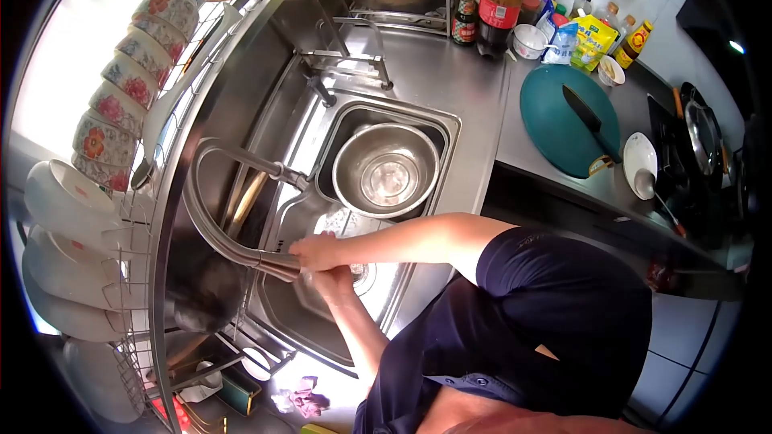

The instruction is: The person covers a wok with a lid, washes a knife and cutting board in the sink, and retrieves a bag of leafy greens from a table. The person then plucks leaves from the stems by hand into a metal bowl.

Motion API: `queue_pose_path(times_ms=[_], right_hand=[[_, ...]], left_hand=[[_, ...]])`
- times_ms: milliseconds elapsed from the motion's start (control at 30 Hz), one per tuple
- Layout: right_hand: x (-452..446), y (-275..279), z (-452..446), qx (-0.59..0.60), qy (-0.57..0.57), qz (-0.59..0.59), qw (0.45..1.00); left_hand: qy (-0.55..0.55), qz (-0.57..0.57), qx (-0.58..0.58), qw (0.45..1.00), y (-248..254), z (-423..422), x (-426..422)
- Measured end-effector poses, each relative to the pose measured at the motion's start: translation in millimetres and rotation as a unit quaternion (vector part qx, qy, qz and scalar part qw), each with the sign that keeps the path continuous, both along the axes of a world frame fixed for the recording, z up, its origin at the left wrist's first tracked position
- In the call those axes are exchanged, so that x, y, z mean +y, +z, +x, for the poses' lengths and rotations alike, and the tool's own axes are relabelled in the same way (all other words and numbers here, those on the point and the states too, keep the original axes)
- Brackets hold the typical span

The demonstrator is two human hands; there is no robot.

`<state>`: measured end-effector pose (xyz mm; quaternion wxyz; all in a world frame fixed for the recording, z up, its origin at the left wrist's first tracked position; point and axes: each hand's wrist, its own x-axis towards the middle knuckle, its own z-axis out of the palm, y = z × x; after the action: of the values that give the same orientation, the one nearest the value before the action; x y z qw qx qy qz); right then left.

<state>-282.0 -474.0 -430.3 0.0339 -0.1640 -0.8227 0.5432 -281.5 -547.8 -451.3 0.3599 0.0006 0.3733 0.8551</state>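
Note:
My right hand (pixel 316 254) is at the spout end of the curved metal faucet (pixel 211 221), over the sink. Just below and against it is my left hand (pixel 334 277). The two hands overlap, so the fingers of both are mostly hidden and I cannot make out anything held. Beneath them lies the steel sink basin (pixel 281 313). In the adjoining basin a round stainless steel bowl (pixel 346 169) stands upright, with what looks like a little water at its bottom.
A dish rack with floral bowls (pixel 129 76) and large white bowls (pixel 68 253) runs along the left. On the counter, a cleaver (pixel 583 108) rests on a green cutting board (pixel 547 128), near a white dish (pixel 639 153). Sauce bottles (pixel 500 8) line the back.

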Motion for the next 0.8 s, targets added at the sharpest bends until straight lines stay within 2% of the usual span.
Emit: queue_pose_path(times_ms=[33,67,167,267,300,400,467,533,567,600,633,700,767,800], right_hand=[[3.1,-3.6,3.8,0.081,-0.042,0.013,0.996],[2.8,-5.3,4.3,0.096,-0.035,0.006,0.995],[0.2,5.1,15.0,0.107,-0.027,-0.03,0.993],[1.3,3.6,23.6,0.008,0.125,-0.106,0.986],[6.3,1.7,30.2,0.014,0.122,-0.057,0.991],[34.0,-11.4,76.9,0.019,0.1,0.092,0.991],[70.0,-39.8,118.1,0.198,0.033,0.224,0.954],[105.8,-5.3,188.6,0.22,-0.088,0.232,0.943],[128.4,-28.3,217.8,0.268,-0.181,0.201,0.924],[147.5,1.7,261.7,0.214,-0.253,0.248,0.91],[170.9,-15.7,308.2,0.146,-0.311,0.274,0.898],[207.5,-7.8,405.2,0.075,-0.446,0.452,0.769],[229.7,-11.1,504.1,-0.075,-0.53,0.484,0.692],[237.6,-18.4,542.8,-0.149,-0.57,0.516,0.622]], left_hand=[[0.001,-0.004,0.0,1.0,-15.7,-5.2,-8.7],[0.001,-0.009,-0.002,1.0,-32.5,-11.0,-21.1],[0.021,-0.056,-0.005,0.998,-40.5,-22.5,-41.8],[-0.073,0.123,-0.077,0.987,-96.5,-51.1,-79.8],[-0.006,0.041,-0.117,0.992,-68.2,-38.5,-63.7],[-0.011,-0.025,-0.107,0.994,-65.1,-23.2,-60.4],[-0.043,-0.087,-0.091,0.991,-98.8,-37.6,-72.8],[-0.019,-0.216,-0.006,0.976,-71.6,-18.6,-64.6],[-0.055,-0.193,0.017,0.98,-83.9,-26.2,-74.4],[-0.057,-0.19,0.015,0.98,-83.3,-27.2,-76.5],[-0.065,-0.179,0.016,0.982,-85.2,-30.4,-78.6],[-0.063,-0.151,-0.012,0.986,-101.2,-47.9,-83.8],[-0.06,-0.1,-0.08,0.99,-106.5,-63.8,-71.1],[-0.08,-0.071,-0.116,0.987,-101.0,-67.8,-61.0]])
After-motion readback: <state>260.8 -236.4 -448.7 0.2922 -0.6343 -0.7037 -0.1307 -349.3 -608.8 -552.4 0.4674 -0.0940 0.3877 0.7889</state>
